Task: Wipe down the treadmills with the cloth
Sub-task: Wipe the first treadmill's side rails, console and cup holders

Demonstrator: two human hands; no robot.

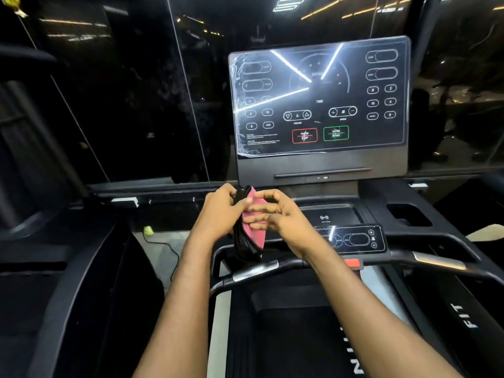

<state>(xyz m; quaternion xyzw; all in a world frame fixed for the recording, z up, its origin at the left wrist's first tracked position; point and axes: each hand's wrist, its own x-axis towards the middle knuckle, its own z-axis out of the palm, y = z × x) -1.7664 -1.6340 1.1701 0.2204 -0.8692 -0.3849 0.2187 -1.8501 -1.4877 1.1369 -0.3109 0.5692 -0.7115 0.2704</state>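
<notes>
A dark gym hall is seen, its glass walls giving back strips of ceiling light. The folded pink-and-black cloth is held upright in the air between both hands, above the curved black handlebar of the black treadmill and clear of the machine. It is gripped by the left hand, whose fingers are curled round the bunched black layers. The right hand is laid against the pink face, fingers spread fairly straight. The cloth seems to be gathered into a thick pad so that a firm face can be offered to the surfaces; wiping is judged not yet begun. The large glossy console screen, under wrinkled clear film, stands well beyond the hands, and the small lower control panel lies just right of them. Whether the right thumb and forefinger pinch the cloth's top edge cannot be told. The cloth's lower end merges with the dark frame, a dark machine at the left is cut off, and the small yellow-green object on the floor is too blurred to name.
</notes>
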